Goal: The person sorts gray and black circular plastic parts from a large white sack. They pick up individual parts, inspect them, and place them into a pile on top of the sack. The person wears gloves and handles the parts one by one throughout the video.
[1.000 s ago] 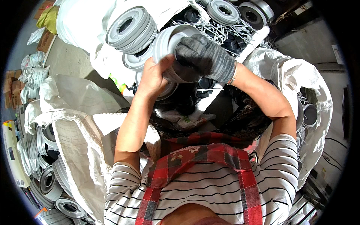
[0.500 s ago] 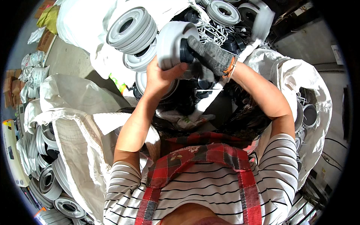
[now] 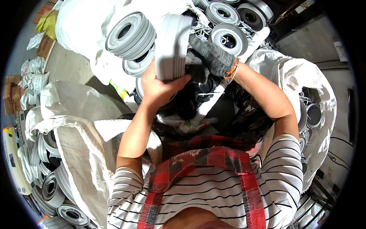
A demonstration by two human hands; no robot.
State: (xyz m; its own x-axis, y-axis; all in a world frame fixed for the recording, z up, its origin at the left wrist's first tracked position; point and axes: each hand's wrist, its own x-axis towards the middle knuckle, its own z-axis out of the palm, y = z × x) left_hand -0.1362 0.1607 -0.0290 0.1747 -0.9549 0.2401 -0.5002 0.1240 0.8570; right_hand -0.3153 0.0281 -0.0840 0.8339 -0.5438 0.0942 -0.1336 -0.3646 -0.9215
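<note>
My left hand [image 3: 162,86], bare, holds a thick grey ridged plastic ring [image 3: 169,47] up on its edge, thumb along its lower rim and fingers behind it. Close to the ring's right side is my right hand [image 3: 215,57], in a dark grey knitted glove with an orange cuff. Its thumb and fingers are apart, with nothing visible between them; the lower fingertips are blurred and dark. Left of the held ring lies a stack of grey rings [image 3: 131,34], with another grey ring [image 3: 137,66] under it. A loose grey ring [image 3: 228,40] lies beyond the glove.
More grey rings [image 3: 222,13] and thin white plastic sticks lie at the back right. White woven sacks stand around me: the left sack [image 3: 82,152] beside piled grey rings [image 3: 51,187], the right sack [image 3: 289,76] holding round grey and dark parts [image 3: 313,114]. Cardboard boxes [image 3: 11,91] stand far left.
The held ring has turned so its ridged side shows. The black round part at my glove no longer shows there. A blurred grey piece at the upper right is gone; a grey ring now lies beyond the glove.
</note>
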